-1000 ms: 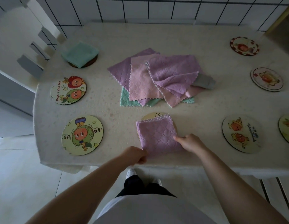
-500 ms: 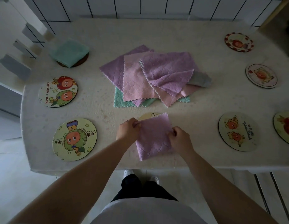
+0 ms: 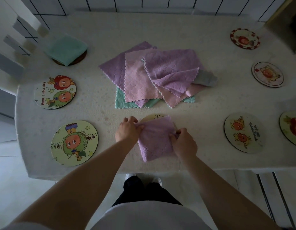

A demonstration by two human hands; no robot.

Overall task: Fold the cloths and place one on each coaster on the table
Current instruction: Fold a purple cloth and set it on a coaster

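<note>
Left hand (image 3: 127,131) and right hand (image 3: 183,143) each pinch a side edge of the folded purple cloth (image 3: 156,140), fingers closed on the fabric, which lies between them on the table (image 3: 160,27) and half covers a coaster (image 3: 149,118) just beyond the knuckles. It looks light, soft and limp, so it should sag unless held at edges or corners, both layers together. Beyond the hands lies the pile (image 3: 153,75) of unfolded cloths.
</note>
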